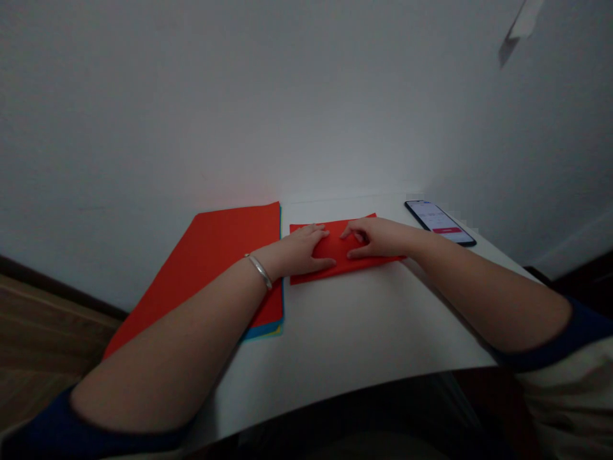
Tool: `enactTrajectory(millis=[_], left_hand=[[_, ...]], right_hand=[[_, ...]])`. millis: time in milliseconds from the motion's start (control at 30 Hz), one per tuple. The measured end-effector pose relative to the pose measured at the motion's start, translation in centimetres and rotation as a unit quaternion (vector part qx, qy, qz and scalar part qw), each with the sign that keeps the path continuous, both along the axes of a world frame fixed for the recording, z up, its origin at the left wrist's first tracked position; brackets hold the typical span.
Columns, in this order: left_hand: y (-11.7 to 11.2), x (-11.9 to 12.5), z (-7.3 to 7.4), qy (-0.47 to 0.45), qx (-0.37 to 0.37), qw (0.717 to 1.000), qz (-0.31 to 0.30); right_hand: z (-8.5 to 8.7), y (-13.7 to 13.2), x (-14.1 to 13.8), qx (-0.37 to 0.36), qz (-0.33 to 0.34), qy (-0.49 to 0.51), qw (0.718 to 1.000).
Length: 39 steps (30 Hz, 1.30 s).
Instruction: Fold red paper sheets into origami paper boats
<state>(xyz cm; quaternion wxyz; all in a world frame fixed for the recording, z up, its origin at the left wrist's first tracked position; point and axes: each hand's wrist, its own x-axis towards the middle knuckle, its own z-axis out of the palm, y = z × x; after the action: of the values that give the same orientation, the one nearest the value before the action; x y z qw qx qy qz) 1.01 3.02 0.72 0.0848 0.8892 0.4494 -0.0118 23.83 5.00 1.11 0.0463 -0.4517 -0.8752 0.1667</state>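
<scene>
One pale wall (306, 96): fills the upper half of the view, with a small white strip (527, 18) near the top right.
White table (345, 332): stands close to the wall, its near edge running across the lower part of the view.
Paper stack (225, 249): lies on the left side of the table, a red sheet uppermost, blue and yellow edges showing at its near right corner.
Left forearm (177, 345): reaches in across the stack, a dark blue cuff (115, 439) above the elbow end.
Right forearm (483, 287): reaches in over the table's right edge, from a matching blue sleeve edge.
Red paper piece (339, 246): lies on the table just beside the stack, to its right, beneath both hands; it looks folded, but the layers cannot be counted.
Left hand (301, 249): palm down on the left part of the red paper piece, fingers released and extended, thumb spread apart.
Right hand (378, 236): over the right part of that piece, fingers loosely bent, a gap between thumb and forefinger; some fingers are partly hidden.
Phone (440, 220): lies screen up and lit at the table's far right, beyond the right forearm.
Silver bracelet (260, 271): circles the left wrist.
</scene>
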Motion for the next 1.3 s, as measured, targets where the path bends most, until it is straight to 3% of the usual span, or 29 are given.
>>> enactTrajectory(millis=[233, 600, 800, 1000, 1300], left_hand=[[-0.3, 0.8, -0.5, -0.006, 0.028, 0.999, 0.027], [-0.5, 0.7, -0.7, -0.012, 0.054, 0.998, 0.03], [-0.6, 0.7, -0.4, 0.019, 0.066, 0.997, 0.024], [-0.2, -0.1, 0.0, 0.05, 0.035, 0.998, -0.004], [0.3, -1.0, -0.2, 0.08, -0.01, 0.996, 0.029]], right_hand=[[0.7, -0.8, -0.6, 0.028, 0.009, -0.014, 0.999], [-0.2, -0.3, -0.6, 0.064, 0.013, -0.054, 0.996], [0.6, -0.8, -0.7, 0.05, -0.023, -0.087, 0.995], [0.8, -1.0, -0.3, 0.032, -0.061, -0.115, 0.991], [1.4, -0.8, 0.1, 0.002, -0.064, -0.189, 0.98]])
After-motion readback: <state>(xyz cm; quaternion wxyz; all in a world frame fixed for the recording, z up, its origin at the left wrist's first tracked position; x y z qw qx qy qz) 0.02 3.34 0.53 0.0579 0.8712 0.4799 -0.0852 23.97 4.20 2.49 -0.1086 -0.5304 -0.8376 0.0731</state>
